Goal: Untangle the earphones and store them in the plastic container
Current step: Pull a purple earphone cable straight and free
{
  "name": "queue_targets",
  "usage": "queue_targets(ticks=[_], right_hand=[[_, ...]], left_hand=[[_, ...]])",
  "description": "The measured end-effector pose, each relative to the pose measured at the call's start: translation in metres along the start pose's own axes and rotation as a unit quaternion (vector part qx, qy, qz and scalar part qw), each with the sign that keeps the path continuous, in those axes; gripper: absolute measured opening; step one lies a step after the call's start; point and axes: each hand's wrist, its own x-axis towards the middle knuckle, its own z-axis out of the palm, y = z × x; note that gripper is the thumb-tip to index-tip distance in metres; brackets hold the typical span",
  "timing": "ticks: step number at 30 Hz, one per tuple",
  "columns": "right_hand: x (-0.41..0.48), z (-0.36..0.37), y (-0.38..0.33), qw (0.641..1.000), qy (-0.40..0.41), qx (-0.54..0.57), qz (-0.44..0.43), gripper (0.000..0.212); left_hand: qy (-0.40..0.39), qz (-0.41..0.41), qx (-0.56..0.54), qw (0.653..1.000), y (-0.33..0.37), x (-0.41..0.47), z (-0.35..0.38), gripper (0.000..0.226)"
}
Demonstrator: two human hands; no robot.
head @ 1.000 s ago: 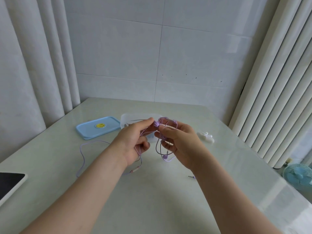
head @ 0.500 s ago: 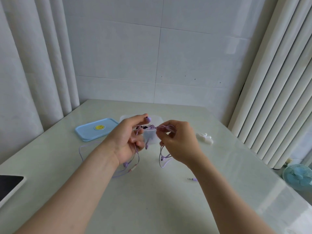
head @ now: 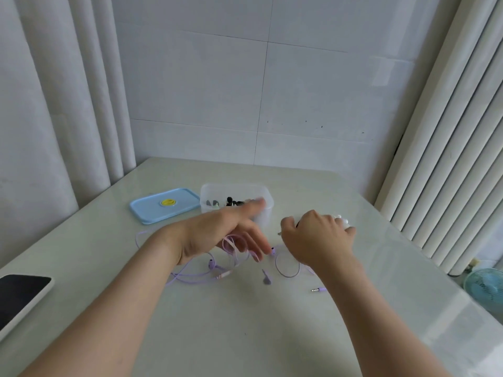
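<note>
Purple earphones [head: 211, 264]: loose on the surface [head: 245, 336] in front of the plastic container [head: 209, 194], cord in open loops that cross each other, plug [head: 319, 289] off to the right.
Plastic container: open, with small dark items already inside; blue lid [head: 163, 205] lies flat beside it.
Left hand [head: 217, 232]: blurred, fingers spread straight over the cord, apparently gripping nothing.
Right hand [head: 315, 238]: knuckles up, fingers curled under, near the white earphones [head: 344, 221]; whether it pinches anything is hidden.
Progress: probably partway, since some items look stored.
Left to do: free the purple cord, store it, likely the white pair too.
</note>
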Motion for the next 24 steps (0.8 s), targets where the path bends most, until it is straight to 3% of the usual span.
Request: queue_targets(ticks=[2,4,6,9,12,14,16,18,24], right_hand=[[0.001,0.003,-0.002,0.997,0.064,-0.029,-0.024,0.042],[0.002,0.01,-0.006,0.979,0.153,0.001,-0.135,0.021],[-0.003,0.017,-0.016,0.954,0.156,0.086,-0.241,0.016],[-0.018,0.03,-0.033,0.939,0.059,0.158,-0.299,0.021],[-0.027,0.045,-0.04,0.95,-0.032,0.124,-0.284,0.03],[-0.028,0.05,-0.039,0.951,-0.059,0.09,-0.292,0.031],[-0.03,0.049,-0.038,0.951,-0.07,0.063,-0.295,0.028],[-0.031,0.046,-0.038,0.95,-0.076,0.06,-0.296,0.025],[-0.034,0.039,-0.038,0.943,-0.09,0.031,-0.32,0.016]], left_hand=[[-0.028,-0.021,-0.058,0.998,-0.003,-0.002,-0.007,0.091],[-0.015,-0.04,-0.139,0.989,-0.005,-0.004,-0.011,0.077],[0.074,-0.037,-0.161,0.983,-0.006,-0.005,-0.013,0.052],[0.26,-0.028,-0.063,0.963,-0.01,-0.001,-0.019,0.03],[0.357,-0.071,0.183,0.913,-0.028,-0.002,-0.032,0.028],[0.346,-0.129,0.276,0.888,-0.037,-0.003,-0.034,0.019],[0.315,-0.176,0.288,0.887,-0.04,-0.001,-0.033,0.011],[0.276,-0.208,0.314,0.884,-0.045,0.001,-0.032,0.024],[0.256,-0.208,0.367,0.87,-0.052,0.009,-0.031,0.018]])
